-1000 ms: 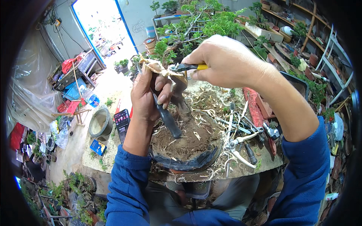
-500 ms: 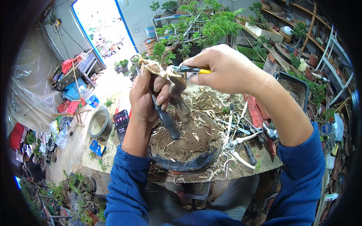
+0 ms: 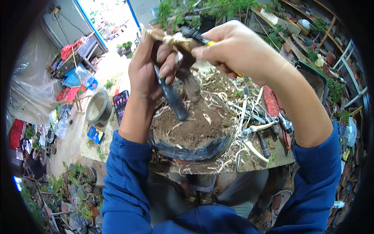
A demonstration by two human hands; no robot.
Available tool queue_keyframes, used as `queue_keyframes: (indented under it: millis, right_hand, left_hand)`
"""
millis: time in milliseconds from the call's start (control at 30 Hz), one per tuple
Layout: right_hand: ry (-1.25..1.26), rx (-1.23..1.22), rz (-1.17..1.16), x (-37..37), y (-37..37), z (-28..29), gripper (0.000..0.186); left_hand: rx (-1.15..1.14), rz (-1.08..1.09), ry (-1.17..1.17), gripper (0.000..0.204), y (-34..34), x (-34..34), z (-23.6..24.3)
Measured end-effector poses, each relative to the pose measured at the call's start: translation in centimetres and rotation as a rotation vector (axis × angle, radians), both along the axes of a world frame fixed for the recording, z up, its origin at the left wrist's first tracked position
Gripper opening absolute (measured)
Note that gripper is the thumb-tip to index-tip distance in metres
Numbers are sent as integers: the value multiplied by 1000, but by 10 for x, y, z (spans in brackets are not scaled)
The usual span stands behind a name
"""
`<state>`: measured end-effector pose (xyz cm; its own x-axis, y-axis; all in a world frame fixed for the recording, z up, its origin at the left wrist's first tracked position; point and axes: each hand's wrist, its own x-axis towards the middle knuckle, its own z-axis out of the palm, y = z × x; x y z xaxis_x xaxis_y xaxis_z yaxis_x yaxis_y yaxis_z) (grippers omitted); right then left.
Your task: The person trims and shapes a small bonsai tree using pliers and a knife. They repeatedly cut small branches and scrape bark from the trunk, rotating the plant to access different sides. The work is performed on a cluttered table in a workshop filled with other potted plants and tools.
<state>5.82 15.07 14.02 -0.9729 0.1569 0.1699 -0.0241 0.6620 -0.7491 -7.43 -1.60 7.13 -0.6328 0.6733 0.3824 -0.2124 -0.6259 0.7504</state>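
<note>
A juniper bonsai with green foliage rises from brown soil in a shallow dark pot. My left hand is raised at the trunk, fingers curled round a tool with a black handle that slants down over the soil; the tool's working end is hidden. Its fingertips sit against a pale, stripped piece of wood. My right hand grips pliers with yellow-and-black handles, their dark head at the pale wood. Whether the jaws are closed on it cannot be made out.
Hand tools lie among pale wood shavings on the worktable's right side, beside a red object. At the left are a phone, a grey bucket and a blue packet. A dark tray stands at the far right.
The view has tipped downward, so the table contents sit higher and the foliage is cut off at the top. Both hands remain at the pale wood; the pliers now slant more steeply.
</note>
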Motion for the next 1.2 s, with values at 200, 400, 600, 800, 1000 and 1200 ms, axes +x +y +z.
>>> queue_keyframes:
  millis: [200, 400, 600, 800, 1000, 1200]
  right_hand:
    - [-158, -345, -59, 28, 4, -10, 30]
    - [-106, -438, -18, 44, 20, -33, 37]
    - [56, -625, -218, 62, 53, -66, 39]
    - [11, -1316, -223, 65, 66, -62, 47]
    - [-128, -416, 122, 62, 5, -41, 46]
    - [69, -389, 65, 37, -38, -26, 46]
  left_hand:
    - [139, -197, 100, 33, 2, -11, -5]
    - [29, -124, 90, 43, -4, -15, -15]
    - [9, -73, 131, 38, -4, -14, -14]
    - [32, -124, 146, 38, -2, -14, -10]
    - [3, -84, 115, 47, 0, -9, -7]
    - [66, -178, 157, 50, 1, -12, -5]
